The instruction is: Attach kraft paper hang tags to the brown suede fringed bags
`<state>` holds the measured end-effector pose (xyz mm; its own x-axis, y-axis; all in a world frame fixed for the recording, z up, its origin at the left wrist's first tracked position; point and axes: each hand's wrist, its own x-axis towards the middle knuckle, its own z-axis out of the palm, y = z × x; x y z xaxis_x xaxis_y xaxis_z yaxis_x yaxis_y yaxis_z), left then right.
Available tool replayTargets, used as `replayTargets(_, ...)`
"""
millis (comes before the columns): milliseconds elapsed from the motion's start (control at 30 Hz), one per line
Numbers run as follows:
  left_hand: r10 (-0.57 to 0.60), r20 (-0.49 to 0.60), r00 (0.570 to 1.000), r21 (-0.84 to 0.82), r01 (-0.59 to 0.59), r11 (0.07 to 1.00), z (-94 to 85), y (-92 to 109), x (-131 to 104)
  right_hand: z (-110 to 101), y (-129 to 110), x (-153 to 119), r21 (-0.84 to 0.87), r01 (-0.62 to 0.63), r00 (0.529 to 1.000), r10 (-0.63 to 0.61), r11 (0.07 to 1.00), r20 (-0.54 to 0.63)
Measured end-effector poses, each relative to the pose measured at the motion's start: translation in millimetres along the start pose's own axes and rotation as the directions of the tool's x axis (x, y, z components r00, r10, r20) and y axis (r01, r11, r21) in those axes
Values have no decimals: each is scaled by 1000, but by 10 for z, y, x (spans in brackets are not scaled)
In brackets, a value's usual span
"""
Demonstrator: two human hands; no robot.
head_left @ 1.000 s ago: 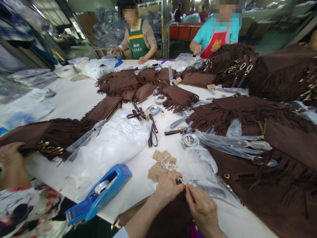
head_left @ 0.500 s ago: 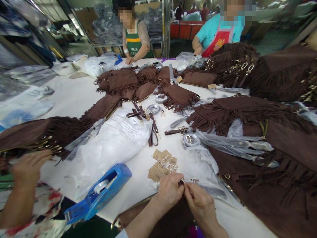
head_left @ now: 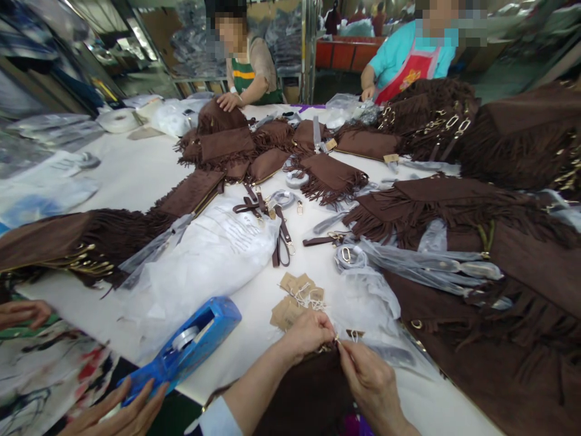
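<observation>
My left hand [head_left: 308, 335] and right hand [head_left: 370, 381] pinched a thin white tag string [head_left: 341, 343] (over a brown suede bag [head_left: 308, 393]); a blue plastic tape dispenser [head_left: 184, 351] and kraft paper tags [head_left: 295, 297] lay beside them.

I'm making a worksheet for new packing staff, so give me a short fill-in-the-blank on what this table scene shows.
1. The tape dispenser near the table's front edge is coloured ____.
2. The left hand and right hand meet over a bag of ____ suede.
3. The small pile of paper tags lies just beyond the ____ hand.
4. The bags spread on the table are trimmed with ____.

Missing words: blue; brown; left; fringe
</observation>
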<state>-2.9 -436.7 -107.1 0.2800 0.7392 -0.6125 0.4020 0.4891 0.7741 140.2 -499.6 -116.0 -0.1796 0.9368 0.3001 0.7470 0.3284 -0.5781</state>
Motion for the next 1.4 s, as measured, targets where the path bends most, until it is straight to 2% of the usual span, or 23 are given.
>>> replayTargets(100,41,-103,994,13,-39,999,36,-51,-23,-80,0,26,70,-49,999,49,996,5)
replayTargets(167,88,-214,973,-15,-94,995,70,-103,-48,-134,6,89,89,-77,996,80,993,-35)
replayTargets(233,142,-306,941,-70,-171,983,107,-158,-69,-169,19,186,125,-100,995,102,987,-12)
replayTargets(300,175,-359,917,-112,-228,967,139,-200,-83,-177,37,306,188,-143,986,124,972,109)
replayTargets(400,189,-400,897,-136,-261,956,167,-226,-88,-148,61,479,252,-220,937,133,943,322)
replayTargets(467,193,-408,893,-154,-275,949,174,-223,-89,-119,74,564,309,-327,892,183,893,414)
replayTargets(600,158,-400,903,-258,-276,926,163,-194,-100,-74,110,639,439,-554,799,303,707,520)
replayTargets(733,82,-251,965,-414,-184,891,136,-149,-125,-54,150,624,461,-673,720,371,578,586)
replayTargets(833,70,-140,988,-433,-125,893,141,-104,-128,-51,158,603,475,-727,679,418,496,603)
replayTargets(1000,-5,-147,989,-446,-62,893,200,-15,-98,-46,145,584,497,-755,656,473,428,588)
replayTargets(1200,-41,-169,985,-423,-35,905,212,30,-103,-16,164,545,489,-764,645,510,420,570)
replayTargets(1400,-32,-229,973,-488,-86,869,183,29,-109,-44,185,574,487,-716,697,494,500,519)
